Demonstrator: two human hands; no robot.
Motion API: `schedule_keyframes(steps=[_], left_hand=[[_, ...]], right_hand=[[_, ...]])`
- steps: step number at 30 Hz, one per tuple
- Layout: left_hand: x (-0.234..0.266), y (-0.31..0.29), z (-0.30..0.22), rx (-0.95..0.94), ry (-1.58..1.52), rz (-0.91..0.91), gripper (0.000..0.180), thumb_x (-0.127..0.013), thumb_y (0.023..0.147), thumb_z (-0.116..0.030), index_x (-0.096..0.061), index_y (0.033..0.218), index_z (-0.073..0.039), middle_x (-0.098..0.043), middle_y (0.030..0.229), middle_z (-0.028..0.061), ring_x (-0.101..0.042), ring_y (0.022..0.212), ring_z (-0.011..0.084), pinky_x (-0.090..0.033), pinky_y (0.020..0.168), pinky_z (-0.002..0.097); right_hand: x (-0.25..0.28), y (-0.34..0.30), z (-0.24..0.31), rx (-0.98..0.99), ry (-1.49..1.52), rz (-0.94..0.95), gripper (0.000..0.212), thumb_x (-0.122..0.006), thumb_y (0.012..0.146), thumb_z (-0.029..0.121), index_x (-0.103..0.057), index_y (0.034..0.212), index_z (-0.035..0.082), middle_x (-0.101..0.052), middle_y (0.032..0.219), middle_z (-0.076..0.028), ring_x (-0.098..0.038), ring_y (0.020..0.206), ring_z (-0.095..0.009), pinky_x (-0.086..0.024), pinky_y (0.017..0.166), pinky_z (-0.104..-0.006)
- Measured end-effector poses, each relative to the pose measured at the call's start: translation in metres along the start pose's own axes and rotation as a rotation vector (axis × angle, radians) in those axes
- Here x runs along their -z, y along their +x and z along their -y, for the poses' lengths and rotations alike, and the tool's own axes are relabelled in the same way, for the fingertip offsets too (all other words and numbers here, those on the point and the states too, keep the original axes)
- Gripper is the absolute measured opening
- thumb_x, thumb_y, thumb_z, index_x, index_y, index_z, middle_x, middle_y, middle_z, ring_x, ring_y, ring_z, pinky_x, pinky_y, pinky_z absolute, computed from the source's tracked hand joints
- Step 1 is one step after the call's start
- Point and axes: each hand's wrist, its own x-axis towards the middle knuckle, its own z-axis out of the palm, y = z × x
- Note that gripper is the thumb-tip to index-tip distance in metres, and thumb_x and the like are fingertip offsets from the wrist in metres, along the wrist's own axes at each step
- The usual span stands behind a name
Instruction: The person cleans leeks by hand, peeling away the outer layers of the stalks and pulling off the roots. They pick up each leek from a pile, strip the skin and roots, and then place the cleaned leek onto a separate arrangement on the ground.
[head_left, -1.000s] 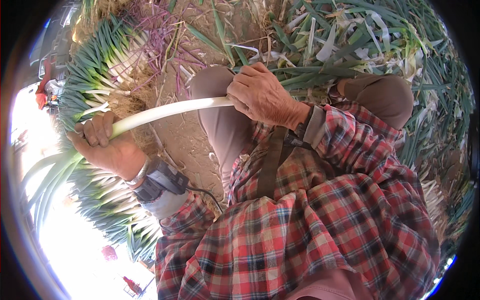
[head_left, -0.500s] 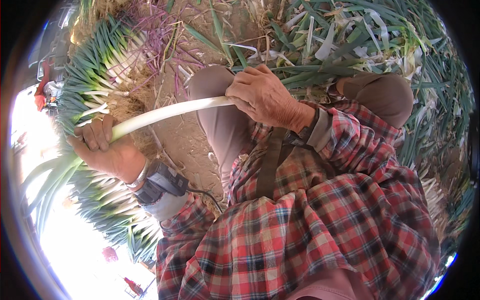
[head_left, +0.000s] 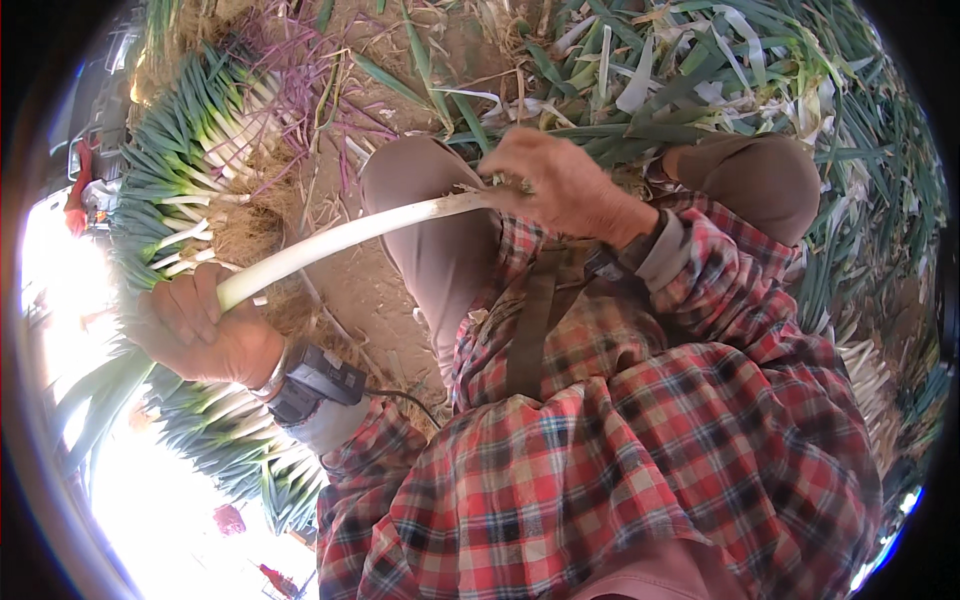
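A long green onion (head_left: 350, 232) stretches across in front of me, its white stalk bowed slightly upward. My left hand (head_left: 205, 325) is closed round it near the leaf end, and the green leaves (head_left: 105, 400) hang out past that hand at the left. Stringy roots and a browned tip show at its other end. There my right hand (head_left: 560, 185) is bent over the root end, touching or very close to it. Motion smears its fingers, so their grip is unclear.
Rows of green onions (head_left: 215, 130) lie on the soil (head_left: 385, 300) at the left, roots inward. Purple strands (head_left: 320, 110) are strewn beside them. A large heap of loose green leaves and pale peelings (head_left: 690, 75) spreads from the far side down the right. My bent knee (head_left: 425, 200) sits beneath the stalk.
My right hand has shifted slightly right and its fingers have lifted, uncovering the browned root end. My left hand has dropped slightly, still round the green onion.
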Motion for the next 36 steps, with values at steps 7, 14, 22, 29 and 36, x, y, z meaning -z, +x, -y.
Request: schedule_keyframes(steps=[7,14,22,29,36], left_hand=[[0.01,-0.004,-0.012,0.025,0.055,0.065,0.023,-0.055,0.096,-0.03,-0.056,0.085,-0.01,-0.037,0.052,-0.0079,-0.035,0.042,0.003,-0.033,0.044,0.0198],[0.019,0.001,-0.008,0.004,0.036,0.107,0.024,-0.054,0.096,-0.031,-0.054,0.084,-0.011,-0.038,0.054,-0.0075,-0.034,0.042,0.0035,-0.033,0.044,0.0201],[0.017,-0.002,-0.004,0.043,-0.082,-0.055,0.032,-0.052,0.097,-0.035,-0.051,0.072,-0.014,-0.036,0.051,-0.0069,-0.034,0.041,0.0048,-0.033,0.045,0.0212],[0.023,-0.013,-0.016,-0.017,0.025,-0.097,0.037,-0.052,0.096,-0.037,-0.046,0.066,-0.017,-0.038,0.05,-0.0067,-0.034,0.041,0.0054,-0.032,0.044,0.0225],[0.018,-0.011,-0.018,0.008,-0.073,-0.006,0.029,-0.054,0.095,-0.035,-0.053,0.074,-0.015,-0.038,0.05,-0.0069,-0.034,0.04,0.0046,-0.031,0.043,0.0218]], right_hand=[[-0.021,-0.001,0.004,0.068,-0.239,-0.019,0.01,-0.064,0.081,0.016,-0.057,0.083,0.008,-0.056,0.083,-0.007,-0.06,0.081,-0.03,-0.05,0.072,-0.0403],[0.024,-0.034,-0.096,-0.832,-0.674,-0.03,0.031,-0.06,0.084,0.024,-0.06,0.107,0.003,-0.062,0.107,-0.018,-0.061,0.099,-0.037,-0.048,0.087,-0.0466],[-0.06,0.055,0.093,0.252,0.156,-0.123,0.064,-0.066,0.084,0.037,-0.047,0.131,-0.001,-0.052,0.131,-0.02,-0.046,0.124,-0.035,-0.038,0.102,-0.0445],[-0.06,0.029,0.027,0.215,-0.175,0.06,0.068,-0.059,0.087,0.046,-0.043,0.139,0.004,-0.045,0.142,-0.014,-0.043,0.13,-0.032,-0.029,0.111,-0.0455],[0.03,-0.034,-0.061,-0.638,-0.554,0.546,0.046,-0.058,0.09,0.036,-0.057,0.123,0.003,-0.057,0.122,-0.017,-0.055,0.115,-0.034,-0.041,0.097,-0.047]])
